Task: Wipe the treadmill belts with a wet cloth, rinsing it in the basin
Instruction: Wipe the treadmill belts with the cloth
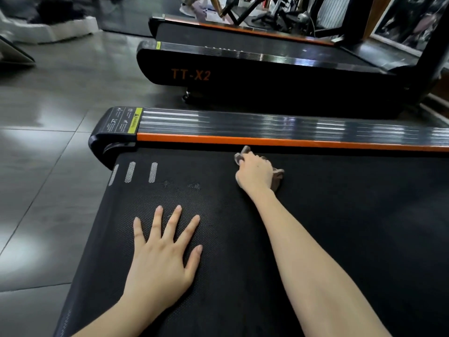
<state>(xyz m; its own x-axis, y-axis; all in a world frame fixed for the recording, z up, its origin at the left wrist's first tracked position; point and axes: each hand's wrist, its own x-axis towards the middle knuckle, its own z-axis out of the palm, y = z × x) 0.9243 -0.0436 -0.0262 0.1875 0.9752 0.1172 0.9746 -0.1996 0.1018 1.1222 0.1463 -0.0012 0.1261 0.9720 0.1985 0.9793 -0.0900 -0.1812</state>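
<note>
1. The left hand (162, 254) lies flat on the near part of the black treadmill belt (340, 227). Its fingers are spread wide and it holds nothing.
2. Farther on, the right hand (255, 173) curls its fingers round a small brownish cloth (278, 177). The cloth sits on the belt, close to the belt's far edge.
3. Just past the cloth runs an orange strip (267, 141), then a shiny ribbed side rail (267, 122).
4. At the rail's left end is a yellow warning label (134, 119). Its small words are too tiny to read.
5. Beyond the rail stands a second treadmill (267, 71) on the dark floor tiles (36, 142). Orange letters on its side say "TT-X2".
6. Behind it is a third treadmill (243, 32) with an orange edge.
</note>
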